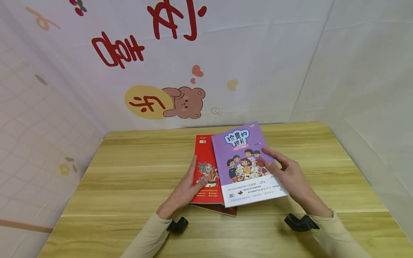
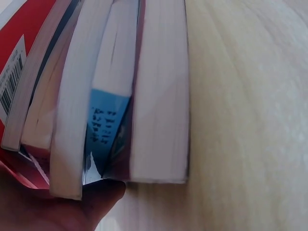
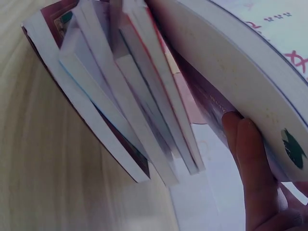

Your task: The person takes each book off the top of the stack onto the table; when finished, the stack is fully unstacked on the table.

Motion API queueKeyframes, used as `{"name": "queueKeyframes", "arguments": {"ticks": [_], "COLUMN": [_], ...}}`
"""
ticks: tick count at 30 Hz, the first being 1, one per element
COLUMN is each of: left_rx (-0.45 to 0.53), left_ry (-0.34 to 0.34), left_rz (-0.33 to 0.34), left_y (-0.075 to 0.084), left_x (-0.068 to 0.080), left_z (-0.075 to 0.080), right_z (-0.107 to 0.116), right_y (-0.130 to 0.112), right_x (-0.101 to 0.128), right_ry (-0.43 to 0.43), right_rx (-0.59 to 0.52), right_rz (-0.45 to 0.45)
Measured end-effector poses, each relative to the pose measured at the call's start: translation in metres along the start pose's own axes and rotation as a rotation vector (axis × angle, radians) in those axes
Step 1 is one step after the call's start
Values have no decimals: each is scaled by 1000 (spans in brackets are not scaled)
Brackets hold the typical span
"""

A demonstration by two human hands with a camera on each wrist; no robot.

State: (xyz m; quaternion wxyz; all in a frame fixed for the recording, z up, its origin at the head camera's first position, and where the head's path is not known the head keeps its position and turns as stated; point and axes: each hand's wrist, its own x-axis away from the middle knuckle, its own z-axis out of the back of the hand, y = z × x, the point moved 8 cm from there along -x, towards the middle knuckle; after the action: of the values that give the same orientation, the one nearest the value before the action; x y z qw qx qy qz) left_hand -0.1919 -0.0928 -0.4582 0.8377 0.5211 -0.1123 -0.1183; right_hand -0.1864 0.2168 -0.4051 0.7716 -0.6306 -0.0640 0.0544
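A purple children's book [image 1: 222, 154] with a white band along its near end lies tilted over the right part of a red book [image 1: 203, 147]. My right hand [image 1: 292, 175] grips its right edge, thumb on the cover; in the right wrist view other fingers [image 3: 240, 134] reach underneath. The purple book is raised off the pile there. My left hand [image 1: 184, 190] holds the left side of the pile, its thumb on the red cover. In the left wrist view several page blocks [image 2: 159, 96] are stacked under the red book, one with a blue band [image 2: 108, 120].
A dark brown book [image 1: 222, 210] juts out at the bottom of the pile. The wood-grain table [image 1: 129, 161] extends on both sides. A white printed cloth [image 1: 258, 64] with a bear drawing hangs behind, and pale cloth walls [image 1: 371, 89] stand at the sides.
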Motion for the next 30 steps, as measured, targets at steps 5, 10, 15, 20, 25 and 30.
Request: {"name": "queueKeyframes", "arguments": {"ticks": [5, 10, 15, 20, 25, 30], "left_rx": [0, 10, 16, 27, 34, 37], "left_ry": [7, 12, 12, 13, 17, 14], "left_rz": [6, 17, 40, 38, 48, 37], "left_y": [1, 0, -2, -2, -3, -2], "left_x": [1, 1, 1, 1, 2, 2], "left_z": [1, 0, 0, -1, 0, -1], "right_z": [16, 34, 54, 74, 93, 111], "right_y": [-5, -6, -5, -4, 2, 8], "right_x": [5, 10, 15, 19, 20, 20], "right_ry": [37, 62, 89, 120, 132, 148], "right_rx": [11, -33, -97, -183, -297, -377], "right_rz": [14, 4, 1, 15, 28, 44]}}
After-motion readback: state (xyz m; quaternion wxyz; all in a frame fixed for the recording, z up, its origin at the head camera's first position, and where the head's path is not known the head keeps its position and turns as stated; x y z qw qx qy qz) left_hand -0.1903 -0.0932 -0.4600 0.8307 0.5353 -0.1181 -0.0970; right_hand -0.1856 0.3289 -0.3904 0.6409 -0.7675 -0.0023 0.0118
